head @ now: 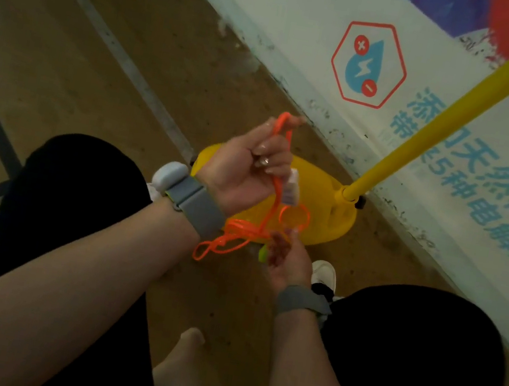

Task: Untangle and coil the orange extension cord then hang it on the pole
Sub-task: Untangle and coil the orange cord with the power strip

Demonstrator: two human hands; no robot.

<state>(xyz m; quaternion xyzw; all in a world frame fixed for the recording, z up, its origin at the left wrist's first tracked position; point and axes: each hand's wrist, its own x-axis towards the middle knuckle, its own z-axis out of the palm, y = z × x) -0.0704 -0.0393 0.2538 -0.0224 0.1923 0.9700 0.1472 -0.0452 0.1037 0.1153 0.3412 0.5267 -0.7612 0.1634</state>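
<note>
Person sits low, dark trousers nearest. Right hand [288,263] lies palm up under the tangle; too blurred to tell whether it pinches a loop. Orange extension cord [240,224] hangs knotted between both hands, clear of the floor. Left hand [251,165] is raised, fingers curled round a strand, white plug [291,187] beside it. Step, I judge: untangling; next, free the low loops before coiling. Beyond stands the yellow pole [447,114]. Wall banner [499,202] reads "5种电解质".

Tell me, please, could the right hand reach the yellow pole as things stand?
Probably yes: nothing stands between the right hand and the yellow pole, just past its base, though that hand holds the orange cord.
</note>
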